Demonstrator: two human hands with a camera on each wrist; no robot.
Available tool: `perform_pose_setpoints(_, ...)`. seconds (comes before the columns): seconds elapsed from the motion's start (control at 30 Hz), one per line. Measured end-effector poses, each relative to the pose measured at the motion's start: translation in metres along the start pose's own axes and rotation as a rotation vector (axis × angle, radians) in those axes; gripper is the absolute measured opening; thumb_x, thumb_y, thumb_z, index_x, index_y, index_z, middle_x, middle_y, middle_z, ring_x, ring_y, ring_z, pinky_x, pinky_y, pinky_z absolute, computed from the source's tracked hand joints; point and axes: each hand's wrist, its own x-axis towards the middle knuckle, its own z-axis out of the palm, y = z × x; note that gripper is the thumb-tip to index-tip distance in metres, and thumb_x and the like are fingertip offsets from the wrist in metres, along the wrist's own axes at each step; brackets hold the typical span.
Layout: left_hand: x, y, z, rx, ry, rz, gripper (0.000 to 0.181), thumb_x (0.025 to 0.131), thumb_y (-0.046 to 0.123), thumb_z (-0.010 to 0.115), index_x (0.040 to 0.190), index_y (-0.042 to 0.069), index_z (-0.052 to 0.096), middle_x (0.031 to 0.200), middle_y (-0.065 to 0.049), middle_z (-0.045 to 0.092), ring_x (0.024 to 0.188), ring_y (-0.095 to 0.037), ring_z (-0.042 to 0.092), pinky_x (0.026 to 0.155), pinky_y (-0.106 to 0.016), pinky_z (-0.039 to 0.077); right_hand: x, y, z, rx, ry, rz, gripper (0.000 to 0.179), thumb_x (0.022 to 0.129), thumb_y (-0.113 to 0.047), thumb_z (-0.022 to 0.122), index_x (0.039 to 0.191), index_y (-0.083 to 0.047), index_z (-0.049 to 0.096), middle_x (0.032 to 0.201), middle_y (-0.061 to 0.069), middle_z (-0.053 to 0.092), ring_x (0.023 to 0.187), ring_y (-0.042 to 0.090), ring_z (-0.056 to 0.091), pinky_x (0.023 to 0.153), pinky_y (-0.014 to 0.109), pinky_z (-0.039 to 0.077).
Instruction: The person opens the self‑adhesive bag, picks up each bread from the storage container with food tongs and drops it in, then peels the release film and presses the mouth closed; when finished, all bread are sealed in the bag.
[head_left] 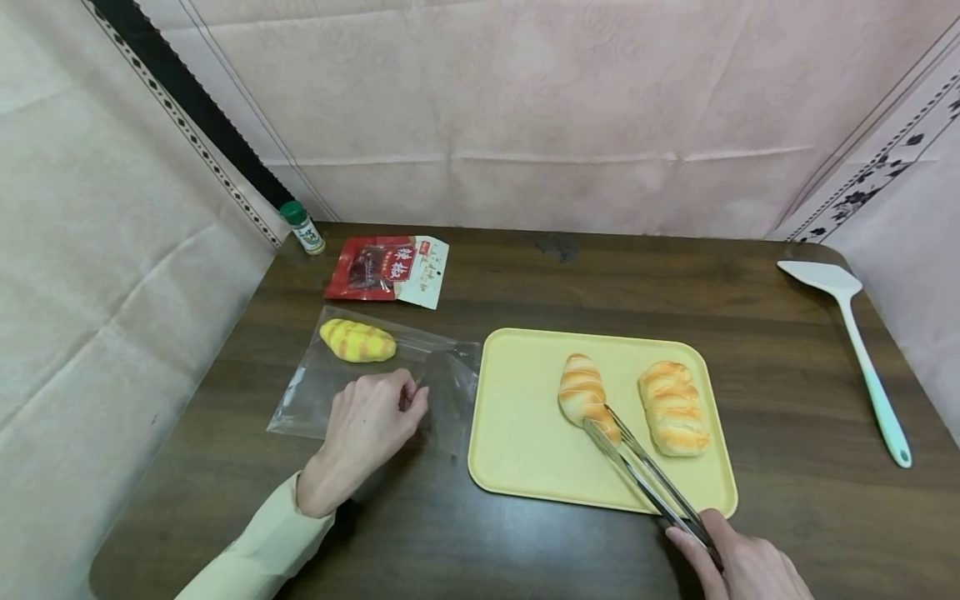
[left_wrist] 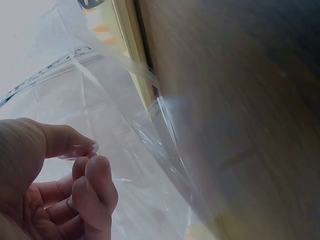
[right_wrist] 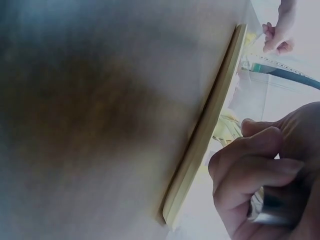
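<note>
My left hand (head_left: pixel 375 417) pinches the upper layer of a clear plastic bag (head_left: pixel 307 400) between thumb and fingers. Inside the bag's outline lies a yellow bread roll (head_left: pixel 357 341) with brownish stripes. The left wrist view shows the thin film (left_wrist: pixel 155 135) rising beside the fingers. In my right hand (head_left: pixel 738 554) is a pair of metal tongs (head_left: pixel 660 492), gripped near the dark end. Their tips straddle the lower end of a striped oval roll (head_left: pixel 581 387) on a pale yellow tray (head_left: pixel 525 450). To its right on the tray sits a ridged rectangular bread (head_left: pixel 675 408).
A red and white snack packet (head_left: pixel 387 271) lies behind the bag. At the back left corner stands a small green-capped bottle (head_left: pixel 303 227). A white spatula with a mint handle (head_left: pixel 870 358) lies on the right of the dark wooden table (head_left: pixel 600 283). Pale cloth (head_left: pixel 525 108) hangs around the table.
</note>
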Motion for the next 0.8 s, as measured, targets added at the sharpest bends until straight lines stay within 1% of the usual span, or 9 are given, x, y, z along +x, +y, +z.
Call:
perform_pose_setpoints(0.17, -0.001, -0.001, 0.000, 0.001, 0.006, 0.010, 0.030, 0.093, 0.016, 0.083, 0.072, 0.013, 0.062, 0.057, 0.002, 0.051, 0.052, -0.016, 0.046, 0.048, -0.029, 0.036, 0.004, -0.001, -0.005, -0.002, -0.032, -0.003, 0.031, 0.105, -0.044, 0.071, 0.094, -0.018, 0.057, 0.055, -0.007, 0.032, 0.048, 0.013, 0.036, 0.051, 0.029, 0.027)
perform_pose_setpoints(0.3, -0.001, 0.000, 0.000, -0.002, -0.003, 0.010, 0.029, 0.093, 0.016, 0.083, 0.072, 0.013, 0.063, 0.058, 0.001, 0.051, 0.052, -0.015, 0.045, 0.048, -0.028, 0.035, 0.008, -0.003, -0.010, -0.001, -0.032, -0.041, 0.030, 0.104, -0.042, 0.073, 0.093, -0.020, 0.056, 0.056, -0.007, 0.033, 0.050, 0.010, 0.035, 0.051, 0.028, 0.027)
perform_pose_setpoints(0.43, -0.001, 0.000, 0.000, -0.006, 0.000, 0.011, 0.028, 0.093, 0.015, 0.084, 0.072, 0.013, 0.064, 0.059, 0.001, 0.052, 0.052, -0.015, 0.045, 0.048, -0.028, 0.035, 0.015, -0.006, -0.015, -0.002, 0.011, -0.129, 0.032, 0.101, -0.041, 0.077, 0.090, -0.023, 0.054, 0.058, -0.009, 0.032, 0.051, 0.006, 0.032, 0.051, 0.027, 0.026)
perform_pose_setpoints(0.53, -0.001, 0.000, 0.000, -0.004, 0.006, 0.016, 0.028, 0.092, 0.015, 0.084, 0.072, 0.012, 0.064, 0.059, 0.001, 0.053, 0.051, -0.014, 0.045, 0.048, -0.028, 0.035, 0.021, -0.009, -0.018, 0.013, 0.065, -0.233, 0.033, 0.098, -0.039, 0.081, 0.087, -0.026, 0.052, 0.061, -0.014, 0.029, 0.051, 0.000, 0.028, 0.051, 0.024, 0.026)
perform_pose_setpoints(0.63, -0.002, 0.000, 0.000, 0.002, 0.014, 0.019, 0.027, 0.091, 0.015, 0.085, 0.072, 0.011, 0.066, 0.060, 0.001, 0.057, 0.051, -0.014, 0.045, 0.048, -0.028, 0.036, 0.027, -0.014, -0.021, 0.021, 0.075, -0.323, 0.033, 0.097, -0.037, 0.082, 0.087, -0.028, 0.051, 0.063, -0.019, 0.027, 0.053, -0.004, 0.026, 0.051, 0.022, 0.025)
perform_pose_setpoints(0.73, -0.002, 0.000, 0.001, 0.006, 0.022, 0.022, 0.024, 0.090, 0.015, 0.087, 0.074, 0.011, 0.069, 0.061, 0.000, 0.060, 0.051, -0.013, 0.046, 0.048, -0.028, 0.037, 0.033, -0.022, -0.026, 0.019, 0.022, -0.366, 0.033, 0.098, -0.038, 0.081, 0.088, -0.029, 0.051, 0.064, -0.020, 0.027, 0.055, -0.005, 0.028, 0.052, 0.021, 0.027)
perform_pose_setpoints(0.8, -0.003, 0.000, 0.000, 0.004, 0.028, 0.025, 0.024, 0.090, 0.015, 0.087, 0.074, 0.010, 0.070, 0.061, 0.000, 0.062, 0.051, -0.013, 0.046, 0.048, -0.028, 0.037, 0.038, -0.028, -0.029, 0.016, -0.021, -0.377, 0.033, 0.099, -0.039, 0.080, 0.087, -0.030, 0.050, 0.064, -0.020, 0.029, 0.056, -0.005, 0.030, 0.053, 0.021, 0.029)
